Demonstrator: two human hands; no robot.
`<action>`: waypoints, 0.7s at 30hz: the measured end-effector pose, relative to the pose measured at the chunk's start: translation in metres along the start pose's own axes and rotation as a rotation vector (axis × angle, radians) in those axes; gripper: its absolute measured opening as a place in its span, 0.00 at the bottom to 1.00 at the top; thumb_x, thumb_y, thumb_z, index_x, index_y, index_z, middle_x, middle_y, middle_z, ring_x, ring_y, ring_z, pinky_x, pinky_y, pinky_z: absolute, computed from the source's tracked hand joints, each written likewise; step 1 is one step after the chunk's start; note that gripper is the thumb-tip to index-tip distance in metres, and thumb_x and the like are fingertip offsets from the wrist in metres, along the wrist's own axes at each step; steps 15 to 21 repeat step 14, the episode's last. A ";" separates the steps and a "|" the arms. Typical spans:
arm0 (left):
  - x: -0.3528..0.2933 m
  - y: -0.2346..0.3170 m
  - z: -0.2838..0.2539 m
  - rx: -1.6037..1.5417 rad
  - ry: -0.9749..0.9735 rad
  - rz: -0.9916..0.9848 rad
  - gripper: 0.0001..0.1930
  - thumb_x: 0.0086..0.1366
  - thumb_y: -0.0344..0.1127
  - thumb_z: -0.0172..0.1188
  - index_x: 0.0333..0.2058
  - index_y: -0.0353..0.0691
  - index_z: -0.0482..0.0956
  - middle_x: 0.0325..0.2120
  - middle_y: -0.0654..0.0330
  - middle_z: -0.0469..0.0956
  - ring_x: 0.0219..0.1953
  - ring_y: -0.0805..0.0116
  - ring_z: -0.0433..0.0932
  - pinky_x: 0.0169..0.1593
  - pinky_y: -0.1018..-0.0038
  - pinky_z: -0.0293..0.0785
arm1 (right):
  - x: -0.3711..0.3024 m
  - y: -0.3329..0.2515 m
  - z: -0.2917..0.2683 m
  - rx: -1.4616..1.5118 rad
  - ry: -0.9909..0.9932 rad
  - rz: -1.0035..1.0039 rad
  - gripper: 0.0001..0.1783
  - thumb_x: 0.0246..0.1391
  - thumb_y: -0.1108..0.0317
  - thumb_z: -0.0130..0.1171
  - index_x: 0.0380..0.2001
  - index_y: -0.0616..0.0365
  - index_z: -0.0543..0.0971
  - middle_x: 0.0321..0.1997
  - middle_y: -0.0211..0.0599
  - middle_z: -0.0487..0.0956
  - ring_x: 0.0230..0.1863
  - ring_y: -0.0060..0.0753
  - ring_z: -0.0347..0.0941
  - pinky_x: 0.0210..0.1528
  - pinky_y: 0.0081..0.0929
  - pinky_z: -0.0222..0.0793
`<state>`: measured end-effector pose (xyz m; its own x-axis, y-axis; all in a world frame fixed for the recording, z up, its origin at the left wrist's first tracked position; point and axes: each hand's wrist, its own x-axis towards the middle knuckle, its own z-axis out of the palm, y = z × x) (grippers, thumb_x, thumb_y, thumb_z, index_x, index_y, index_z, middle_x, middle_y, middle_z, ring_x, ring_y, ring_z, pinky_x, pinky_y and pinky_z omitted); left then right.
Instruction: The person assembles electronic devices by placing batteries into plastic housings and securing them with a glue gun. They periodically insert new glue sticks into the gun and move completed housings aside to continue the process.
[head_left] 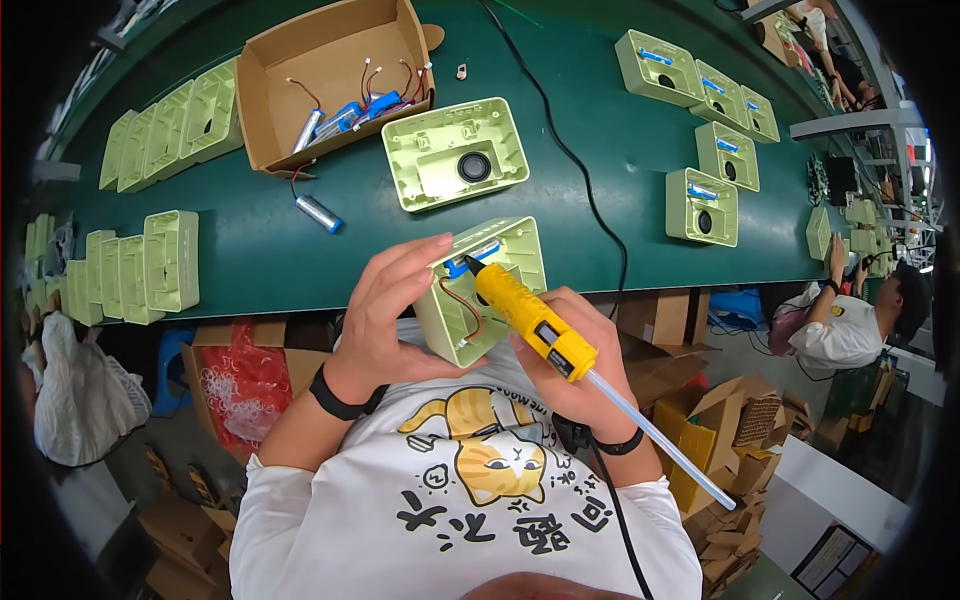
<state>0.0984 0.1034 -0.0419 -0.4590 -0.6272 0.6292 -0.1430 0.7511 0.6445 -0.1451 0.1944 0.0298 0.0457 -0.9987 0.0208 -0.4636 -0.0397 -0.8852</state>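
My left hand (385,310) is closed around a pale green plastic housing (437,326), held tilted at the table's near edge. Inside the housing lies a blue battery (487,251) with a red wire and a white plug. My right hand (575,365) grips a yellow hot glue gun (535,320), a clear glue stick (660,440) sticking out of its back. The black nozzle is at the battery, though contact cannot be made out. Just beyond, another green housing (410,170) with a round black speaker (474,167) lies open side up. One loose battery (319,213) rests left of it.
A cardboard box (335,40) holds several wired batteries. Green housings stand in rows at left (172,262); housings with batteries (702,208) are at right. A black cable (560,120) crosses the green table (330,270). At far right sits another person (840,325).
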 end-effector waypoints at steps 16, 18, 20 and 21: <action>0.000 0.004 -0.002 0.047 -0.053 0.070 0.62 0.47 0.51 0.95 0.75 0.48 0.63 0.71 0.44 0.80 0.66 0.39 0.83 0.68 0.52 0.83 | -0.009 0.010 -0.007 0.168 -0.063 0.106 0.09 0.63 0.76 0.72 0.47 0.64 0.88 0.34 0.34 0.82 0.32 0.35 0.75 0.37 0.30 0.71; 0.000 0.004 -0.002 0.047 -0.053 0.070 0.62 0.47 0.51 0.95 0.75 0.48 0.63 0.71 0.44 0.80 0.66 0.39 0.83 0.68 0.52 0.83 | -0.009 0.010 -0.007 0.168 -0.063 0.106 0.09 0.63 0.76 0.72 0.47 0.64 0.88 0.34 0.34 0.82 0.32 0.35 0.75 0.37 0.30 0.71; 0.000 0.004 -0.002 0.047 -0.053 0.070 0.62 0.47 0.51 0.95 0.75 0.48 0.63 0.71 0.44 0.80 0.66 0.39 0.83 0.68 0.52 0.83 | -0.009 0.010 -0.007 0.168 -0.063 0.106 0.09 0.63 0.76 0.72 0.47 0.64 0.88 0.34 0.34 0.82 0.32 0.35 0.75 0.37 0.30 0.71; 0.000 0.004 -0.002 0.047 -0.053 0.070 0.62 0.47 0.51 0.95 0.75 0.48 0.63 0.71 0.44 0.80 0.66 0.39 0.83 0.68 0.52 0.83 | -0.009 0.010 -0.007 0.168 -0.063 0.106 0.09 0.63 0.76 0.72 0.47 0.64 0.88 0.34 0.34 0.82 0.32 0.35 0.75 0.37 0.30 0.71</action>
